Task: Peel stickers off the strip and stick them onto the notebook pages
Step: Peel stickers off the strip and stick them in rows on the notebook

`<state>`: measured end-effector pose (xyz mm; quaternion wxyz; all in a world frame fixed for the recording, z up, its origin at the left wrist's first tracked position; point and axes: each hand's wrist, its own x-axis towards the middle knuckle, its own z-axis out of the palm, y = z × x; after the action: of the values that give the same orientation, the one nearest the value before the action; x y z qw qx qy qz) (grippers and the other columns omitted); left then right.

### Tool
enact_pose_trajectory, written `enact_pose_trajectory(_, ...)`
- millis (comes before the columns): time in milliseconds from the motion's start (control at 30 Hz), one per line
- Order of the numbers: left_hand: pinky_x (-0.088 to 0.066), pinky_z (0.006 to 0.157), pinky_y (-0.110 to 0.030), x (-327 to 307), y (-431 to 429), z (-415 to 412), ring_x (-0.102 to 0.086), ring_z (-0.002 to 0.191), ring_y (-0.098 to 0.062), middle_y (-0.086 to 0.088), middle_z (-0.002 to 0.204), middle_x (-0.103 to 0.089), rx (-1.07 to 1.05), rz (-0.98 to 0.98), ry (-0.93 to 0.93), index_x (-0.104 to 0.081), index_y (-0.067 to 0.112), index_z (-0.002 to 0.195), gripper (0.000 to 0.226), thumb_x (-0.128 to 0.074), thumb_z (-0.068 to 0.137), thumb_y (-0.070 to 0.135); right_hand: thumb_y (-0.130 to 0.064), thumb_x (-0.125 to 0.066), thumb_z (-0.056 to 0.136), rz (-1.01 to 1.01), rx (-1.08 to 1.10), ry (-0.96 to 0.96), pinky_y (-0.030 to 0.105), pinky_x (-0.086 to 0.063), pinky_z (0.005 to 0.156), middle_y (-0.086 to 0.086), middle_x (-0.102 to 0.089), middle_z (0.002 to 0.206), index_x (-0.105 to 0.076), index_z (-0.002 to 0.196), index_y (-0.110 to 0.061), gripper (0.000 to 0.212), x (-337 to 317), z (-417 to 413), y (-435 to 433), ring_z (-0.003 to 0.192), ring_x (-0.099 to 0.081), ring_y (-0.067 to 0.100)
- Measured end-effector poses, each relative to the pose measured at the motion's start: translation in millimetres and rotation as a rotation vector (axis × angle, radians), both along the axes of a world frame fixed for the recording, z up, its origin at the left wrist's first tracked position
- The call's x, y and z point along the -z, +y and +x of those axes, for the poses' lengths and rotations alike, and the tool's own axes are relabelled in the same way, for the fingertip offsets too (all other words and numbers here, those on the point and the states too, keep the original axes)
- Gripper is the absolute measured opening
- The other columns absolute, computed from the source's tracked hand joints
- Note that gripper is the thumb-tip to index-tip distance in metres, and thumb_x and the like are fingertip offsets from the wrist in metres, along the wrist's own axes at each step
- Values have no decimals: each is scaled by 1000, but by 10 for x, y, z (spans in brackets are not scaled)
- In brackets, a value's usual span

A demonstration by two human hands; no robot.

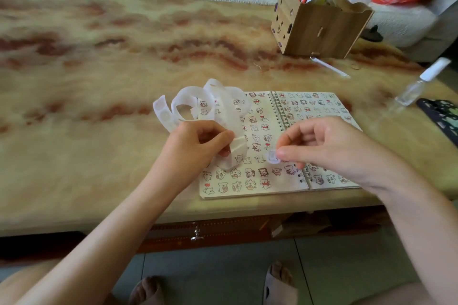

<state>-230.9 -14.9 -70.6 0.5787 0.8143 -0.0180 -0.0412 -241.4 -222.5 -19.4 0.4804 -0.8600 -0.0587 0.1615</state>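
Right hand [322,148] pinching blurred sticker [272,156], left hand [195,148] gripping strip [198,104], notebook [247,193] part-hidden

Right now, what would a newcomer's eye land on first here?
The curly white sticker strip looping up from the left-hand grip, over the open spiral notebook crowded with little cartoon stickers at the table's near edge. Next, the right-hand grip pinching one round sticker over the left page.

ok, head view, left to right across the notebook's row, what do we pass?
Left hand gripping the curled white paper sticker strip → small round pale sticker → right hand pinching it → clear plastic bottle with white cap → dark patterned flat object at the edge.
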Motion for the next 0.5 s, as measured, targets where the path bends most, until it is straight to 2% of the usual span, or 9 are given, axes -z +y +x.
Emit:
enact_pose_trajectory(133, -41, 55, -15, 9, -2, 13, -53, 53, -1, 6, 58, -68, -8, 9, -2, -70, 12, 74, 19, -61, 88, 21, -20, -78, 74, -134, 17, 73, 23, -50, 60, 3, -74, 74, -74, 75, -17, 5, 43, -18, -36, 58, -58, 9)
enact_pose_trajectory(267, -41, 55, -14, 16, -6, 17, -54, 53, -1, 5, 58, -68, -6, 23, -9, -70, 13, 72, 20, -61, 88, 21, -21, -80, 74, -182, 13, 115, 26, -45, 57, 3, -74, 74, -75, 72, -17, 6, 73, -33, -23, 59, -56, 12)
enact_pose_trajectory(400, -41, 55, -13, 16, -2, 17, -54, 54, -1, 5, 58, -68, -6, 25, -11, -69, 15, 71, 20, -62, 88, 21, -20, -80, 74, -195, 8, 139, 22, -40, 51, -1, -70, 64, -75, 72, -16, 6, 76, -46, -25, 48, -50, 4)
enact_pose_trajectory(500, -41, 56, -15, 23, -4, 20, -54, 56, -2, 5, 59, -68, -3, 30, -10, -69, 15, 70, 20, -62, 88, 21, -21, -80, 73, -217, -7, 138, 22, -41, 52, -5, -67, 59, -75, 71, -17, 7, 93, -53, -15, 50, -51, 3)
